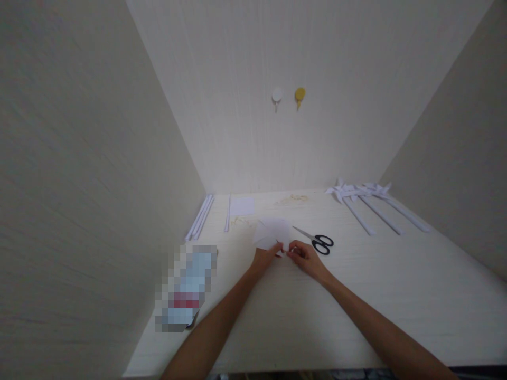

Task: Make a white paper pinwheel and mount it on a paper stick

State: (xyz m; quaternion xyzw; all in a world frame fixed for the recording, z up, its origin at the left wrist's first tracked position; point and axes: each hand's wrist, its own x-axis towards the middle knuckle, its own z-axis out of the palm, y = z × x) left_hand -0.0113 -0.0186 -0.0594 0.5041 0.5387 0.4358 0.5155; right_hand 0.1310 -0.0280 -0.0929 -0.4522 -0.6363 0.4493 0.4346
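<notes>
My left hand (266, 256) and my right hand (304, 257) meet over the middle of a pale wooden table (356, 295). Both pinch the near edge of a white folded paper piece (272, 232) that fans out away from me. Black-handled scissors (317, 240) lie just right of the paper, close to my right hand, blades pointing left and away.
Rolled white paper sticks (201, 216) lie along the left wall, next to a small white sheet (241, 206). Several white paper pinwheels on sticks (368, 203) rest at the back right. A blurred-out object (186, 287) sits at the left edge. Two wall hooks (288, 96) hang above.
</notes>
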